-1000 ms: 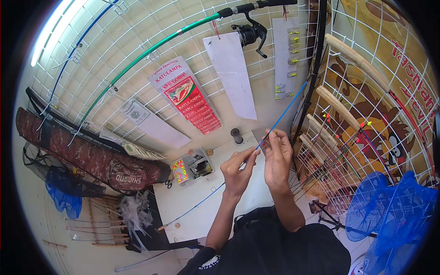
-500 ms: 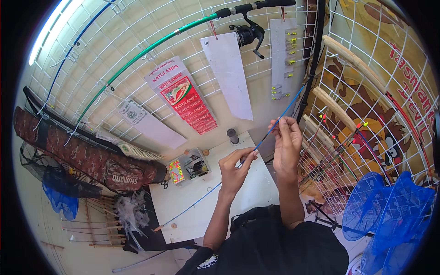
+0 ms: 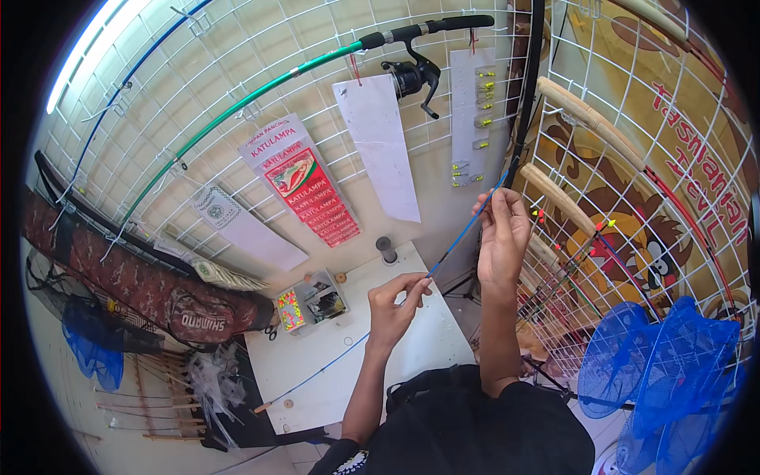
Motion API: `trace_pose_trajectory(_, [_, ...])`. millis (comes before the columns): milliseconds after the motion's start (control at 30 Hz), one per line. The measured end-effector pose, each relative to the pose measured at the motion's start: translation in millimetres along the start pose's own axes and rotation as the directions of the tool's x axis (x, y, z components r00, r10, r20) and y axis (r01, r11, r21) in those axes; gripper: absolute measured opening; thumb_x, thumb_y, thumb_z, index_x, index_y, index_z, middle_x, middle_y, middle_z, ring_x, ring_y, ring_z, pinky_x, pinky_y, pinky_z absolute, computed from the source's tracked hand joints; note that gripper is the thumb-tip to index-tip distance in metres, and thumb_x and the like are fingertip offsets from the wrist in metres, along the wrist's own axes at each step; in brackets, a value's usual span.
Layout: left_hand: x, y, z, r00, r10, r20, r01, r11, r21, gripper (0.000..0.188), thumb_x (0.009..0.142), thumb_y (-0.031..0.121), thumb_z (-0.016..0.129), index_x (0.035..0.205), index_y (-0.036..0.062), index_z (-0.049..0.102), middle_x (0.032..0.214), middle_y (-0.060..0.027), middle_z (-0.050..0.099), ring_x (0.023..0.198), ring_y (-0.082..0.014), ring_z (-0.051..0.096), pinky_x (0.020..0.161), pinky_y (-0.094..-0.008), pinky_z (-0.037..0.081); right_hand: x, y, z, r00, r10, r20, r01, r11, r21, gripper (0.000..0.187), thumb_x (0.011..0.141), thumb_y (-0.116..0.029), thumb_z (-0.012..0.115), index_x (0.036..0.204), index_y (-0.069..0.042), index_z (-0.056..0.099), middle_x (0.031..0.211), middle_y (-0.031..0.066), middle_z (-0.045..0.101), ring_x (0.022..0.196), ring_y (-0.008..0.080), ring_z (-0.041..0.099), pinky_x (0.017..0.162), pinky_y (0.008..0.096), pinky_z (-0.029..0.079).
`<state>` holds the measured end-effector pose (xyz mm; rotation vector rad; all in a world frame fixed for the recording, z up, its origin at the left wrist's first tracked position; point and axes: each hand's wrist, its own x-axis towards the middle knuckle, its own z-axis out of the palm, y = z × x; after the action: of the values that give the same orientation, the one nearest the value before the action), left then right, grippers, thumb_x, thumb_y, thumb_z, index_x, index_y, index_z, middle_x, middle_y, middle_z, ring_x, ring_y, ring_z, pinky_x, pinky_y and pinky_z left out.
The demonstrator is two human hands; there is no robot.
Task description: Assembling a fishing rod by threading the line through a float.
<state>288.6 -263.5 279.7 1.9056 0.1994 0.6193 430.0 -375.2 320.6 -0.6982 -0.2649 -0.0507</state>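
A thin blue fishing rod (image 3: 461,237) with dark bands runs slantwise across the view. Its light brown butt end (image 3: 260,408) is low on the left, over the edge of a white table (image 3: 348,380). My left hand (image 3: 393,307) is closed round the rod near its middle, above the table. Higher and to the right, my right hand (image 3: 505,237) pinches the rod between thumb and fingertips, palm partly turned towards me. The upper end of the rod overlaps a black pole, so where it stops is hard to tell.
A divided plastic box (image 3: 324,305) with bright floats, scissors (image 3: 271,332) and a dark spool (image 3: 385,249) lie on the table. Behind is a white wire grid holding a green rod with a reel (image 3: 409,77). Wooden-handled rods (image 3: 590,116) and blue nets (image 3: 673,372) hang at right.
My right hand has slid up the rod, farther from my left hand. My left hand keeps its grip. The whole view has shifted slightly.
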Motion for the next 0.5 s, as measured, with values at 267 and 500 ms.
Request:
trace_pose_trajectory(267, [1.5,5.0,-1.5,1.000,0.015,0.015,-0.016,0.999,0.028,0.013,0.090,0.006,0.062,0.095,-0.0036,0.070,0.075,-0.0089,0.070,0.055,-0.0088,0.059,0.054,-0.0239,0.047,15.9,-5.3,-2.3,0.998,-0.056,-0.010,0.056,0.998,-0.034,0.013,0.095,-0.015,0.060,0.100,-0.003,0.059,0.090,0.0060,0.063,0.080,0.0115,0.057,0.077,0.0261,0.048])
trace_pose_trajectory(500, [0.4,2.5,0.1,1.000,0.015,-0.015,-0.015,1.000,0.016,0.011,0.088,0.007,0.066,0.094,-0.0006,0.071,0.071,-0.0071,0.070,0.052,-0.0077,0.057,0.051,-0.0233,0.045,26.7,-4.8,-2.1,0.991,-0.108,-0.080,0.110,0.994,0.026,0.009,0.094,-0.010,0.061,0.099,-0.002,0.060,0.088,0.0044,0.064,0.080,0.0090,0.058,0.076,0.0251,0.046])
